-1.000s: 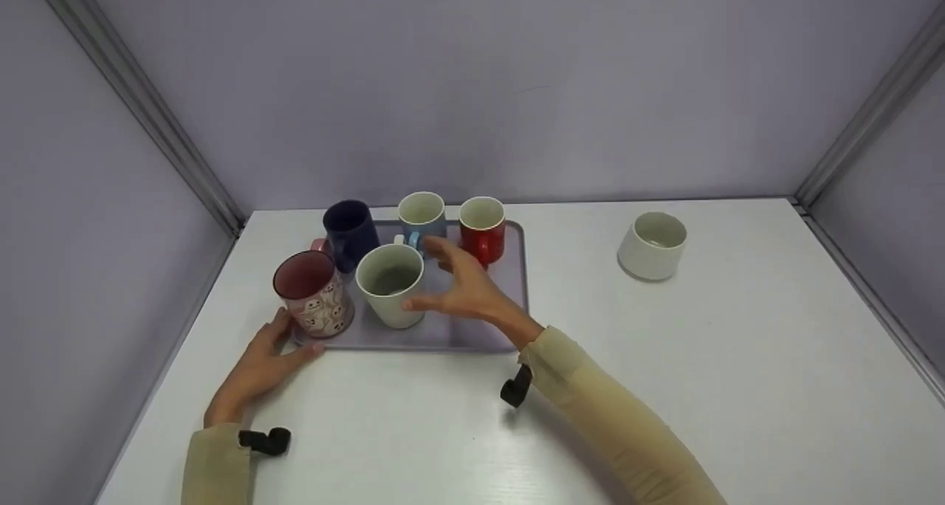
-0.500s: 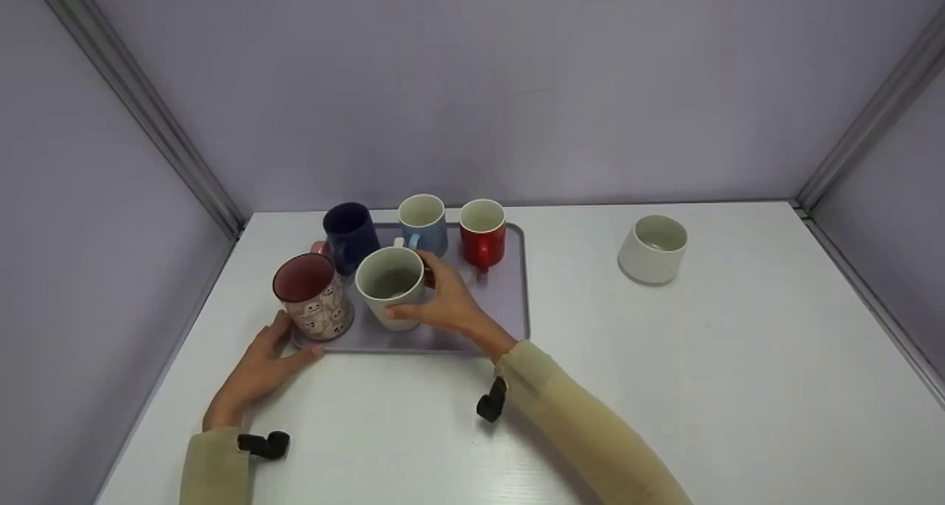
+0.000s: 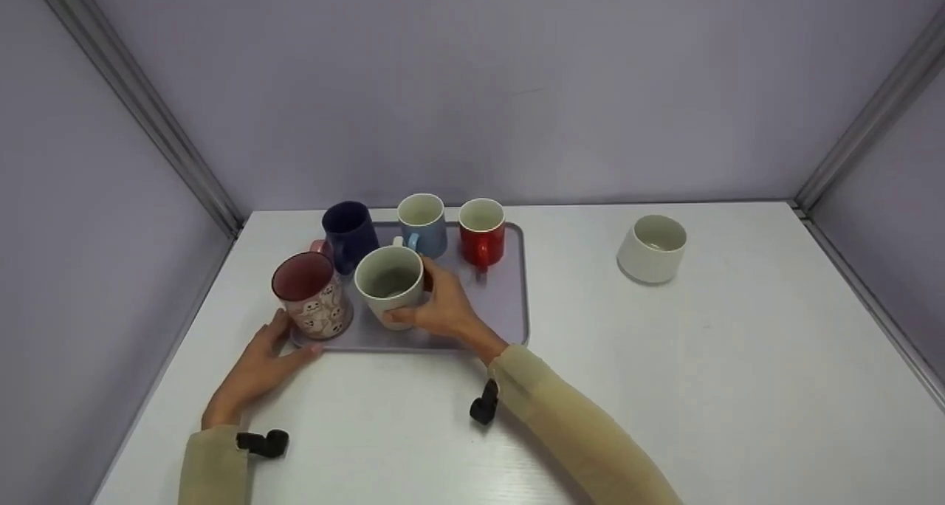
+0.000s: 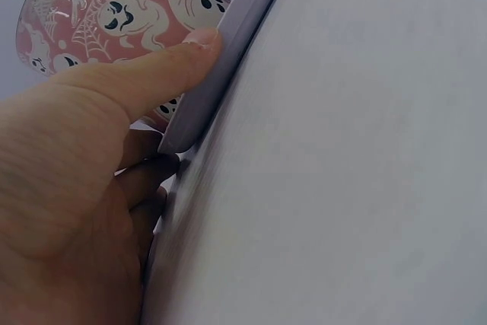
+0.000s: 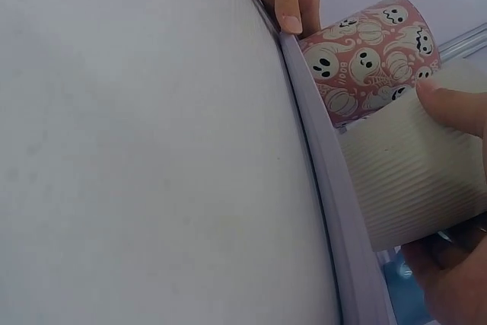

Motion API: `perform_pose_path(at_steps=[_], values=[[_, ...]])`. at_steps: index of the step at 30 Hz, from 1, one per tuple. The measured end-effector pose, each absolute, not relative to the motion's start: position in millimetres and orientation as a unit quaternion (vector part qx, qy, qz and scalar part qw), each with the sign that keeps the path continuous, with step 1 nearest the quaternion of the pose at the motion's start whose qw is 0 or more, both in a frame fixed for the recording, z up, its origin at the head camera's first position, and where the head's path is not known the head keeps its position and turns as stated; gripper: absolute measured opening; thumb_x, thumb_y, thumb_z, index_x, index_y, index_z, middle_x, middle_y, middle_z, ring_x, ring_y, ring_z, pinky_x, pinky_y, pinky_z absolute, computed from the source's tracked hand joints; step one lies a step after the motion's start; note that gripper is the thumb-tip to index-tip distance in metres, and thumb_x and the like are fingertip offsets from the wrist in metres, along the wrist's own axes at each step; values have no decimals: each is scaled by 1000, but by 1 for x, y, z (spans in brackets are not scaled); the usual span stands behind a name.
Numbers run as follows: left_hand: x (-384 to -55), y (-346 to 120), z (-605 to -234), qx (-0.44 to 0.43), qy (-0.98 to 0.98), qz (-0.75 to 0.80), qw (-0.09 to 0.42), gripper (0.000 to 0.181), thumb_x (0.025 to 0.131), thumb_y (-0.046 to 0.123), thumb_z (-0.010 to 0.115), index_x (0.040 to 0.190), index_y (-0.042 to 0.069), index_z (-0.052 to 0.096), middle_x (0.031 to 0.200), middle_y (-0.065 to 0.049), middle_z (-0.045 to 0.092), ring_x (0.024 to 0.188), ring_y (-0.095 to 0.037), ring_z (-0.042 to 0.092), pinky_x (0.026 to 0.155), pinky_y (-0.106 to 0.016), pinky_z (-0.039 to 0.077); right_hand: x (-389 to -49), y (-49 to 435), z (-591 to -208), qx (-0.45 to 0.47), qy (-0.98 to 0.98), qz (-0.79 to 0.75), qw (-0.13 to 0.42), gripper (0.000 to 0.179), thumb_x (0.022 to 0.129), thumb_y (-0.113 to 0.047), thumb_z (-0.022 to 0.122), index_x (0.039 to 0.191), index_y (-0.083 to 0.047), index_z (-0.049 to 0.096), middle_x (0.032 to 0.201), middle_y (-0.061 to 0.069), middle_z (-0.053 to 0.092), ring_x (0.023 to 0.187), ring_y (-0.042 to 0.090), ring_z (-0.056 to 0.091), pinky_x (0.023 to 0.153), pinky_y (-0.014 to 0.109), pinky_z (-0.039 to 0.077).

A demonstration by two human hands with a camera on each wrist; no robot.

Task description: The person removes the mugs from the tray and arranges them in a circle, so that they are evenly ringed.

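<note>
My right hand (image 3: 447, 307) grips a white mug (image 3: 376, 303) around its side, thumb in front and fingers behind. In the right wrist view the mug's wall (image 5: 415, 169) is finely ribbed. It stands over the front middle of a lilac tray (image 3: 503, 298), handle pointing to the back. My left hand (image 3: 255, 370) holds the tray's front left corner, its thumb (image 4: 171, 70) on the rim and the other fingers bent around the outer side. Right beside that hand stands a pink mug (image 3: 325, 311) with ghost drawings and a dark red inside.
At the back of the tray stand a dark blue mug (image 3: 351, 232), a light blue mug (image 3: 424, 232) and a red mug (image 3: 482, 241). A white handleless cup (image 3: 650, 254) stands apart on the white table (image 3: 738, 357), to the right. Panel walls (image 3: 502, 121) enclose the back and sides.
My right hand has come leftward from an open reach and closed around the white mug, the forearm following. The left hand and the other mugs stay where they were.
</note>
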State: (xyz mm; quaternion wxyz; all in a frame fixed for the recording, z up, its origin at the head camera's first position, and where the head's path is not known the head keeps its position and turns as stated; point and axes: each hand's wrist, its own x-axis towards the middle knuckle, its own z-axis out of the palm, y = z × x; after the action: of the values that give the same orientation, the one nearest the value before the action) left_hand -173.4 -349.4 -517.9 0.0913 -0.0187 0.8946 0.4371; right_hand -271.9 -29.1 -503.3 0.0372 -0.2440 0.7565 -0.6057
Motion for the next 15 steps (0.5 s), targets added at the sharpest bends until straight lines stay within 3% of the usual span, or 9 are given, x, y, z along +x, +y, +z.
perform_pose_path(at_steps=[15], values=[[-173, -354, -519, -23, 903, 420, 93, 111, 100, 53, 73, 169, -3, 8, 177, -29, 3, 164, -50, 6, 133, -66, 9, -258, -19, -478, -260, 737, -623, 20, 82, 74, -22, 98, 146, -10, 60, 135, 6, 72, 123, 25, 69, 108, 39, 57]])
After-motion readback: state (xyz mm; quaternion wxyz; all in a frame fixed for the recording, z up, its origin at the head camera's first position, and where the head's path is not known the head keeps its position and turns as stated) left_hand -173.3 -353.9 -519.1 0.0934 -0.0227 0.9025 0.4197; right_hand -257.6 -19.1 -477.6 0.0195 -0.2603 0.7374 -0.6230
